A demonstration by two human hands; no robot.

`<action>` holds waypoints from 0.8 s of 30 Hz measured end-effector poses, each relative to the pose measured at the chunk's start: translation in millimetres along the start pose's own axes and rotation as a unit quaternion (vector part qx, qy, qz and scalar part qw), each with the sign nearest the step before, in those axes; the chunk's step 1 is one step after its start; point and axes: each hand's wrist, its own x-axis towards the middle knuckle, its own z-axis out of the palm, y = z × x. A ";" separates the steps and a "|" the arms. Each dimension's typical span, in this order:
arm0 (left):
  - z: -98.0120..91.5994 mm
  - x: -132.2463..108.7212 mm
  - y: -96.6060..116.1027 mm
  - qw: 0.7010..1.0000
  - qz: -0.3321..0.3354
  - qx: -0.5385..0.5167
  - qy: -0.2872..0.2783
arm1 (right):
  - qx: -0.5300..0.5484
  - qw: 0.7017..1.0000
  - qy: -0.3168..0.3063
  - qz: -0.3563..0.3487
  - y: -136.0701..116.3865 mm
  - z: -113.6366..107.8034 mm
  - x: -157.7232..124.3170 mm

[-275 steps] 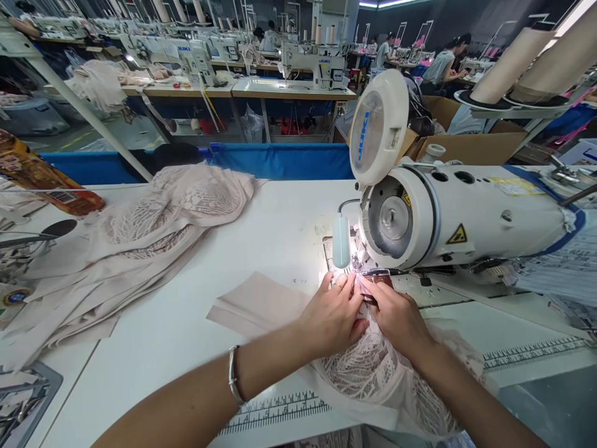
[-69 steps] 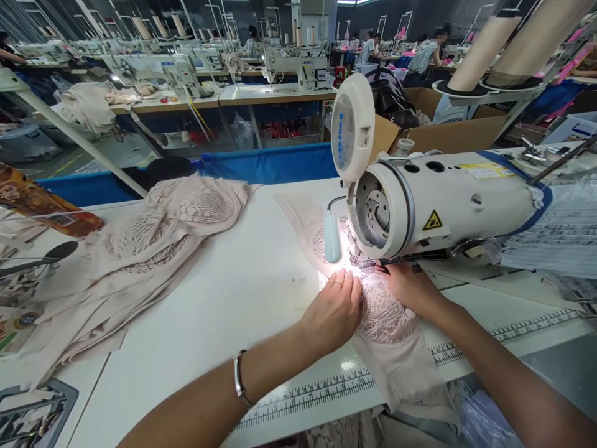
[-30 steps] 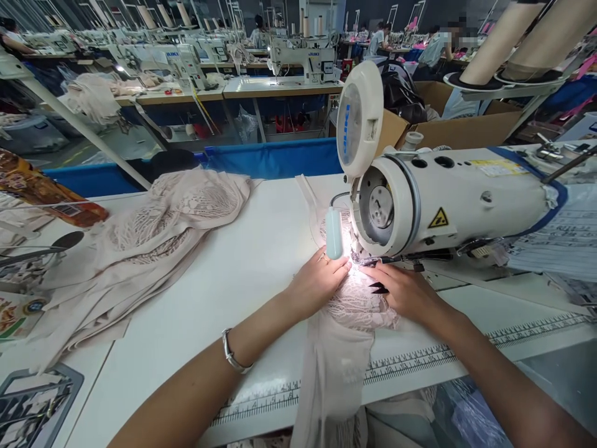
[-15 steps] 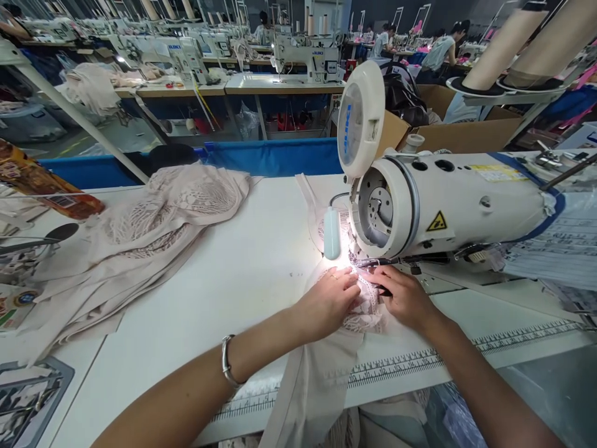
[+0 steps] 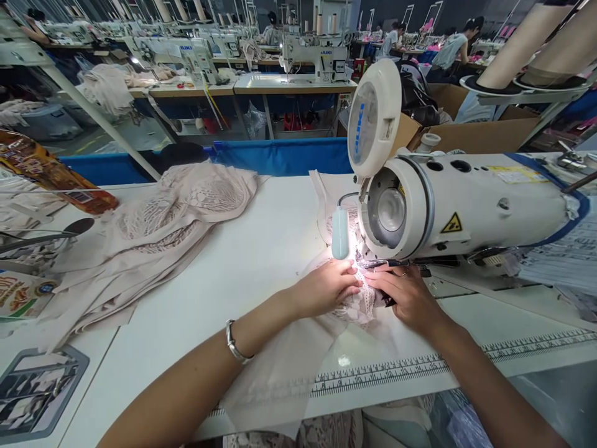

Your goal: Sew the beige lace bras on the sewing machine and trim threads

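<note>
Pale pink lace fabric [image 5: 361, 308] lies under the needle area of a white sewing machine [image 5: 466, 205], brightly lit there. My left hand [image 5: 326, 287] has its fingers closed on the lace's left side, close to the needle. My right hand [image 5: 405, 294] presses and grips the lace from the right, with fingers bent. A small dark pointed object [image 5: 388, 300] shows beneath my right palm; its kind is unclear. A sheer beige panel [image 5: 280, 367] trails from the lace over the table's front edge. The needle itself is lost in glare.
A heap of beige lace garments [image 5: 186, 211] lies on the left, beside a brown-orange bottle [image 5: 60, 177]. A printed ruler strip [image 5: 396, 370] runs along the front edge. Thread cones [image 5: 522, 46] stand at upper right. Other machines and people fill the background.
The sheer panel has swung left and spread out. Inside the machine's round open end, the part now faces differently. My right fingers have shifted slightly over the lace. The view has turned a little left.
</note>
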 end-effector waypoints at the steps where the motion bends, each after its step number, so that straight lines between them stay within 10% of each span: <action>1: -0.2 0.2 -2.4 1.000 -0.009 -0.001 -0.002 | 0.000 1.000 -0.002 0.002 0.5 1.1 -0.5; 24: 5.3 1.2 4.0 0.978 0.042 0.202 0.033 | 0.005 1.000 -0.013 0.005 4.1 8.2 -6.3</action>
